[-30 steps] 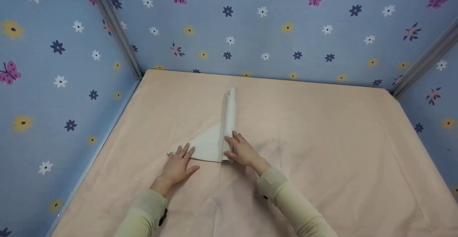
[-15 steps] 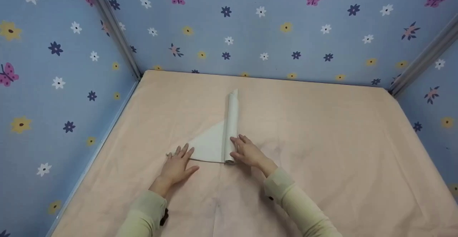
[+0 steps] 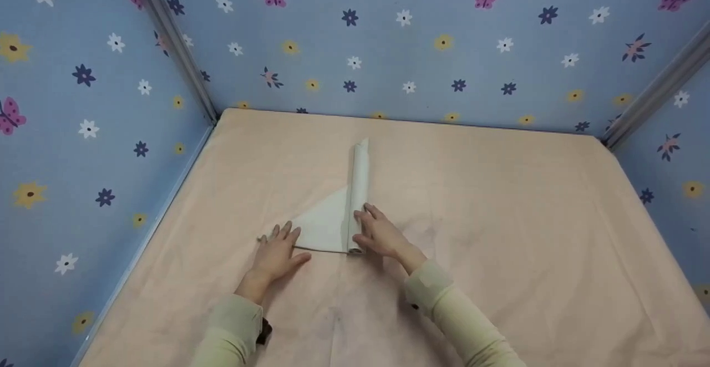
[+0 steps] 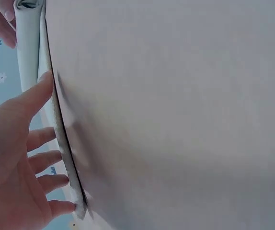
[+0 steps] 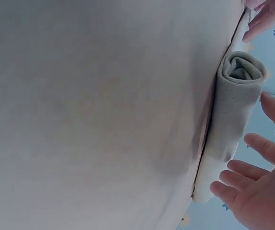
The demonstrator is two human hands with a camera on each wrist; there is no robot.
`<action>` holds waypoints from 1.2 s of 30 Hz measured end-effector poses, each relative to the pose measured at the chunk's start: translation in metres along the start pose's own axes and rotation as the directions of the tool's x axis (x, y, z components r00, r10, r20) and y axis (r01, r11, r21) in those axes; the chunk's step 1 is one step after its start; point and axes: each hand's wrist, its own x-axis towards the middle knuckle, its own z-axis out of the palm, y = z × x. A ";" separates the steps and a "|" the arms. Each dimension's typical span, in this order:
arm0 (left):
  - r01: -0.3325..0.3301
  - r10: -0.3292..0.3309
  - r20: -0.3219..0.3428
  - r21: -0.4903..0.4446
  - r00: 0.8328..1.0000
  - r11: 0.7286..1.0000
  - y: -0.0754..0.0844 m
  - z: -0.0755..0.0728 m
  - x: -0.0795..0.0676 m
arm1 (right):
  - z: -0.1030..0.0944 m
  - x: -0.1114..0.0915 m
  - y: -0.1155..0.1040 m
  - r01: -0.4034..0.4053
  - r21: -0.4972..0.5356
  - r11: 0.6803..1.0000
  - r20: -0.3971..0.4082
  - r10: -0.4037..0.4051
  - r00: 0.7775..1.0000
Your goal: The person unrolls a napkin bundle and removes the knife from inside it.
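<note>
A pale cloth lies partly rolled; its tight roll [image 3: 360, 173] points away from me, and a flat triangular part [image 3: 324, 225] spreads to the left. On the flat part's left corner rests my left hand [image 3: 275, 253], fingers extended and thumb held out to the side. My right hand [image 3: 383, 235] is at the near right side of the roll, fingertips and thumb right at its surface. The right wrist view shows the spiral end of the roll [image 5: 243, 69] and the loosely spread fingers [image 5: 247, 170]. In the left wrist view the cloth's thin near edge [image 4: 63, 129] runs beneath the left fingertips.
Beneath everything is a table with a peach cover [image 3: 499, 217], lightly creased. Blue panels with flowers and butterflies [image 3: 421, 62] stand behind it and on both sides. Grey metal posts [image 3: 175, 45] mark the back corners.
The roll has shifted slightly right, and slightly more flat cloth shows. My right hand moved right with it, then edged back left. My left hand has stayed on the corner.
</note>
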 end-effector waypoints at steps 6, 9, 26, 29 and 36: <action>0.049 -0.049 -0.044 -0.001 0.998 0.999 0.008 0.004 0.005 | 0.003 0.007 -0.007 0.037 -0.056 0.998 -0.043 -0.040 0.998; 0.084 -0.084 -0.056 -0.003 0.995 0.996 0.012 0.006 0.008 | 0.006 0.010 -0.010 0.043 -0.065 0.997 -0.062 -0.047 0.997; 0.180 -0.180 -0.044 -0.014 0.983 0.984 0.019 0.013 0.022 | 0.022 0.031 -0.019 -0.047 -0.111 0.993 -0.024 0.044 0.999; 0.192 -0.192 -0.020 -0.006 0.981 0.981 0.019 0.013 0.023 | 0.024 0.035 -0.021 -0.046 -0.133 0.990 -0.022 0.043 0.999; 0.188 -0.188 0.003 -0.012 0.982 0.982 0.020 0.014 0.024 | 0.026 0.041 -0.025 -0.053 -0.176 0.983 -0.008 0.052 0.999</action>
